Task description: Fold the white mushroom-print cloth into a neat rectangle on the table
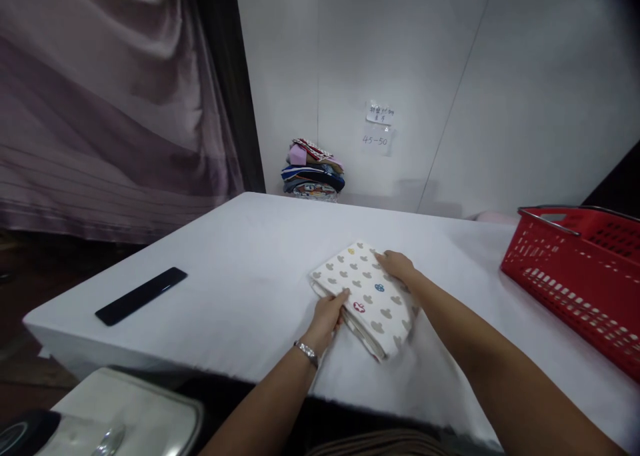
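Note:
A folded white cloth [367,283] with grey, red, blue and yellow motifs lies at an angle on the white-covered table [240,263]. My left hand [330,313], with a silver band at the wrist, grips its near left edge, the thumb on top and the fingers underneath. On the cloth's far right edge rests my right hand [397,266], its fingertips closed on the fabric. Several folded layers show along the side that faces me.
To the right stands a red perforated basket [565,283] with a metal handle. A flat black object [141,296] lies at the left of the table. Folded textiles [313,171] are stacked behind the far edge. A pale seat-like object [130,409] is at lower left.

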The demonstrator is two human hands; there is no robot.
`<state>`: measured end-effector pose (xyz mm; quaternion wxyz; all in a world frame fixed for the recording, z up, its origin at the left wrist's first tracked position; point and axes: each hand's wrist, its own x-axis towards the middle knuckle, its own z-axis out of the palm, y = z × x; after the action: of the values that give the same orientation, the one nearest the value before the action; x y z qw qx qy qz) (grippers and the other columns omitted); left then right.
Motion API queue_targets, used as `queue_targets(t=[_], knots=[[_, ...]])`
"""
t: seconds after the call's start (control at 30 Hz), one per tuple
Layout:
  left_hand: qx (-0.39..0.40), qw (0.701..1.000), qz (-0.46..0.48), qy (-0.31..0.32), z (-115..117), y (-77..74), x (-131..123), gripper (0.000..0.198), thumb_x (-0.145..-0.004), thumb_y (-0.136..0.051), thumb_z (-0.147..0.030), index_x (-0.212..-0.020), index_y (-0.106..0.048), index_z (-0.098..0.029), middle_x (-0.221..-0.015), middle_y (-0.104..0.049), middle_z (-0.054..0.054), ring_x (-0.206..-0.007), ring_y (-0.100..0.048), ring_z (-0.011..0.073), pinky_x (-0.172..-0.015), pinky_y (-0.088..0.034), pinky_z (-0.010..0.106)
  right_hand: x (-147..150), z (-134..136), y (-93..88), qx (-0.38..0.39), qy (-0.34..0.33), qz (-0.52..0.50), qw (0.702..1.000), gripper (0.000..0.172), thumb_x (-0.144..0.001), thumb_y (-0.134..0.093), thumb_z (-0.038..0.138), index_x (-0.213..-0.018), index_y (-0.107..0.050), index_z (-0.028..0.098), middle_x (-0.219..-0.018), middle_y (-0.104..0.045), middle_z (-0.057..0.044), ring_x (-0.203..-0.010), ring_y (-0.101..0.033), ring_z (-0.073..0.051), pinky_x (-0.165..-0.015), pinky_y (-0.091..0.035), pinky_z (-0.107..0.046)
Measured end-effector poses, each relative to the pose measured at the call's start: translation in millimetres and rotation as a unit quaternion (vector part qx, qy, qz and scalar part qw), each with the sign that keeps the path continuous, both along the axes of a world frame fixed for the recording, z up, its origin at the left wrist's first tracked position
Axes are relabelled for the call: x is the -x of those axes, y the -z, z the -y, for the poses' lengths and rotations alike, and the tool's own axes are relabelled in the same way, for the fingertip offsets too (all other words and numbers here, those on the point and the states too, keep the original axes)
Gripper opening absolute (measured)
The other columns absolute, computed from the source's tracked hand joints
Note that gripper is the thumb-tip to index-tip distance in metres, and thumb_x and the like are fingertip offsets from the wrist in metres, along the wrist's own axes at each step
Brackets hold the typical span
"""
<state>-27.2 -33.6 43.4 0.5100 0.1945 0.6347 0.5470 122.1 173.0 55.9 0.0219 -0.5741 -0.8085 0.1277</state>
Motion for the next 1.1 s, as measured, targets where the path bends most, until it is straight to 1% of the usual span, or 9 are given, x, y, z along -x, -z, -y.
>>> queue_targets(t=[0.17,0.33,0.47,0.6,0.67,0.77,0.97,1.03,1.1], knots=[[0.006,1.000,-0.011,-0.011,-4.3,3.9,1.3,0.019,-0.071,-0.069,-0.025,-0.064,-0.054,-0.014,-0.046,-0.041,-0.007,-0.036,-0.031,0.0035,-0.037,-0.019,0.018,11.7,-2.9,8.2,-0.005,0.015,0.003,1.000,0.057,-0.093,-0.022,0.054,-0.112,-0.059,0.014,-0.113,-0.064,-0.018,-0.104,-0.060,-0.029,-0.082,-0.043,-0.036],[-0.001,1.000,-0.007,-0.005,-5.2,1.9,0.8,0.017,-0.074,-0.064,-0.022,-0.064,-0.054,-0.014,-0.044,-0.037,-0.008,-0.037,-0.028,0.0038,-0.037,-0.017,0.019,8.6,-5.7,12.5,0.007,0.019,0.005,1.000,0.058,-0.094,-0.018,0.052,-0.112,-0.059,0.015,-0.114,-0.063,-0.018,-0.105,-0.059,-0.028,-0.083,-0.043,-0.037],[0.003,1.000,-0.002,-0.002,-5.0,-0.6,0.5,0.022,-0.076,-0.064,-0.030,-0.065,-0.053,-0.015,-0.045,-0.038,-0.007,-0.037,-0.030,0.0045,-0.037,-0.018,0.020,13.3,-15.7,6.5,0.026,0.006,0.004,1.000,0.062,-0.092,-0.022,0.058,-0.112,-0.061,0.015,-0.117,-0.063,-0.017,-0.107,-0.059,-0.029,-0.085,-0.042,-0.037],[0.010,1.000,-0.008,-0.004,-4.9,0.1,1.0,0.027,-0.076,-0.065,-0.037,-0.063,-0.053,-0.017,-0.047,-0.041,-0.005,-0.038,-0.033,0.0059,-0.038,-0.018,0.021,33.0,-28.3,2.4,0.025,-0.012,-0.008,1.000,0.063,-0.089,-0.026,0.063,-0.120,-0.057,0.018,-0.122,-0.061,-0.015,-0.110,-0.058,-0.028,-0.086,-0.042,-0.036],[0.008,1.000,-0.012,-0.004,-4.9,0.4,1.1,0.025,-0.075,-0.065,-0.034,-0.061,-0.054,-0.018,-0.047,-0.042,-0.004,-0.039,-0.031,0.0065,-0.039,-0.018,0.022,43.8,-33.1,4.2,0.023,-0.014,-0.010,1.000,0.063,-0.088,-0.028,0.064,-0.120,-0.056,0.018,-0.120,-0.062,-0.014,-0.108,-0.058,-0.028,-0.085,-0.043,-0.035],[0.004,1.000,-0.016,0.002,-5.5,0.1,0.7,0.021,-0.074,-0.065,-0.031,-0.058,-0.055,-0.021,-0.046,-0.043,-0.003,-0.040,-0.028,0.0078,-0.041,-0.018,0.025,53.3,-37.2,10.4,0.020,-0.003,-0.005,1.000,0.059,-0.091,-0.026,0.058,-0.117,-0.058,0.015,-0.116,-0.064,-0.016,-0.106,-0.059,-0.027,-0.083,-0.043,-0.034],[0.000,0.999,-0.031,0.042,-4.0,6.3,5.8,0.027,-0.072,-0.066,-0.039,-0.055,-0.054,-0.022,-0.046,-0.043,-0.002,-0.041,-0.031,0.0098,-0.043,-0.019,0.026,52.6,-37.1,15.3,0.013,0.006,-0.003,1.000,0.058,-0.092,-0.024,0.056,-0.113,-0.060,0.016,-0.114,-0.065,-0.016,-0.104,-0.060,-0.026,-0.081,-0.044,-0.033],[0.012,0.996,-0.054,0.067,-1.2,9.1,12.7,0.035,-0.073,-0.064,-0.047,-0.053,-0.050,-0.022,-0.046,-0.042,-0.002,-0.042,-0.033,0.0107,-0.043,-0.021,0.026,51.9,-35.5,14.0,0.010,0.007,-0.004,1.000,0.060,-0.092,-0.023,0.057,-0.113,-0.060,0.015,-0.114,-0.064,-0.016,-0.104,-0.060,-0.027,-0.081,-0.044,-0.034],[0.018,0.988,-0.137,0.064,0.7,7.1,20.9,0.043,-0.073,-0.062,-0.054,-0.049,-0.046,-0.021,-0.046,-0.039,-0.002,-0.045,-0.036,0.0122,-0.044,-0.023,0.026,51.8,-33.8,12.9,0.008,0.007,-0.006,1.000,0.060,-0.092,-0.023,0.057,-0.113,-0.060,0.015,-0.114,-0.065,-0.016,-0.104,-0.060,-0.027,-0.082,-0.044,-0.034]])
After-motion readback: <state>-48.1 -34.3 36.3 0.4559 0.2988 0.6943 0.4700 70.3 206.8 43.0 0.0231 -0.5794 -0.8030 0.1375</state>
